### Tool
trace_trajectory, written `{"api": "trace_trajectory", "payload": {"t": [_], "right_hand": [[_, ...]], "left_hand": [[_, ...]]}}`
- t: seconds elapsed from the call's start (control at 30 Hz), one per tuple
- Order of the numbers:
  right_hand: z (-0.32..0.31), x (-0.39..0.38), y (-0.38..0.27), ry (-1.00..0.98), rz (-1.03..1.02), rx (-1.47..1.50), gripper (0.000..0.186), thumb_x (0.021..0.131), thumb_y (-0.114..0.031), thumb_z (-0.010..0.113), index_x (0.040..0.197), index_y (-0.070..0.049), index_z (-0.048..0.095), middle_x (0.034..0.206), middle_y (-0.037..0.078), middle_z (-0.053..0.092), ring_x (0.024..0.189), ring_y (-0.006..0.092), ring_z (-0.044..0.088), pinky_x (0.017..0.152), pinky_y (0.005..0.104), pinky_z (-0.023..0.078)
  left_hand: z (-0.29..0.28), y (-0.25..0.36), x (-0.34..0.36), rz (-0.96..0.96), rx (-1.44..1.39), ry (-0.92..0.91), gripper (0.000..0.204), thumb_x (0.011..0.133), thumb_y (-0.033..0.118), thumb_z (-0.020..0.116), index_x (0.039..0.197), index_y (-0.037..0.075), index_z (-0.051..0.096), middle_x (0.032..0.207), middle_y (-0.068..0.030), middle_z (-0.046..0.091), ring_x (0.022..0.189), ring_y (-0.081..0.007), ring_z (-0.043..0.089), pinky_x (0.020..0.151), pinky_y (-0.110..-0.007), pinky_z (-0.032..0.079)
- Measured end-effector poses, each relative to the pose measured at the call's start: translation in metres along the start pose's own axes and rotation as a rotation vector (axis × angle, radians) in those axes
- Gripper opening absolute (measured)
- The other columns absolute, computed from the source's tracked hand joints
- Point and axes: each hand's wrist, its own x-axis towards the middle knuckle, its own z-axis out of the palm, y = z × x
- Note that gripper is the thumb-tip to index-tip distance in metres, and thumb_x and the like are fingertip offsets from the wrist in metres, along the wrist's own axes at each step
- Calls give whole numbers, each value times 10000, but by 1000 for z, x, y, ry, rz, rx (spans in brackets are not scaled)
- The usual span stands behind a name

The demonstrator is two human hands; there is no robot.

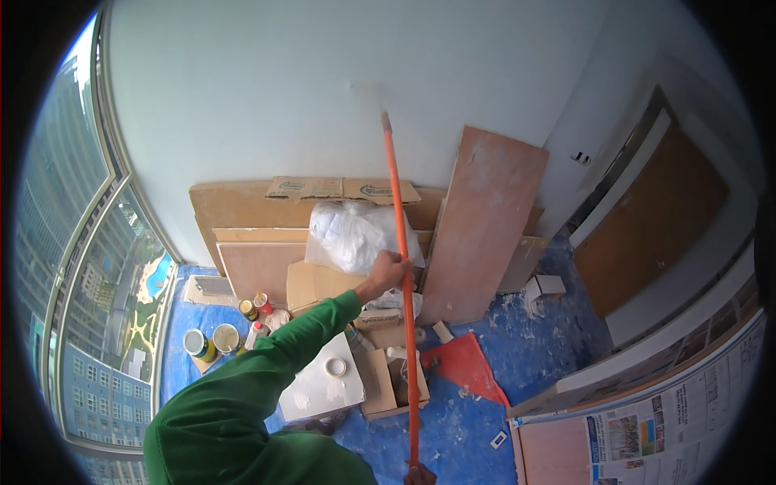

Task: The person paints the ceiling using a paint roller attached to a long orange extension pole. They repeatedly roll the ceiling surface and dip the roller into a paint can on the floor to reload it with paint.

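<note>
My left hand (389, 273), at the end of a green sleeve, is closed around the middle of a long orange pole (394, 194). My right hand (419, 474) grips the same pole low down at the bottom edge, partly cut off. The pole's upper end points at the pale wall (242, 89), just below a small patch (364, 89); whether it touches the wall, I cannot tell. Behind my left hand are a white plastic bundle (347, 234) and cardboard (307, 279). A tall plywood board (489, 210) leans on the wall to the right of the pole.
Paint cans (228, 338), a white board with a tape roll (335, 366) and an open box (376, 384) lie on blue floor sheeting (461, 436). Stacked boards (259, 267) line the wall. A window (73, 267) is at left, a brown door (647, 218) and newspaper-covered surface (638, 436) at right.
</note>
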Motion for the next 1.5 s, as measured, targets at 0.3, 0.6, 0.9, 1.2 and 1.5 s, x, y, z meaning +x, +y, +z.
{"api": "trace_trajectory", "payload": {"t": [0.3,0.6,0.9,1.2,1.5], "right_hand": [[75,43,-72,33,101,187,211,950,-217,524,839,-60,610,523,-58,396,404,49,374,371,246,306],[101,93,-169,-51,-44,196,314,946,-272,516,1078,-19,644,543,-40,407,431,56,390,385,220,281],[84,75,-147,19,-18,89,254,945,-239,492,951,-25,630,538,3,438,451,92,424,412,272,328],[111,80,-172,43,-197,-13,295,953,-212,485,1051,28,625,536,-18,432,430,65,405,398,236,303],[87,48,-127,151,-199,-239,259,947,-216,492,910,7,620,551,29,448,481,111,419,453,308,349]], "left_hand": [[-19,84,26,158,32,-17,305,904,172,574,837,-125,587,706,-177,639,584,-266,681,454,-311,554],[-22,180,77,309,76,-7,301,891,144,588,863,-155,571,700,-181,629,577,-280,675,463,-323,573],[-25,118,70,264,55,-31,308,913,150,559,853,-151,580,680,-177,636,572,-276,675,472,-327,575],[-25,179,72,319,16,-24,317,917,150,556,879,-165,568,668,-185,625,561,-269,671,448,-317,557],[-28,102,66,229,12,-54,329,920,181,567,873,-145,572,701,-179,630,578,-268,675,461,-309,556]]}}
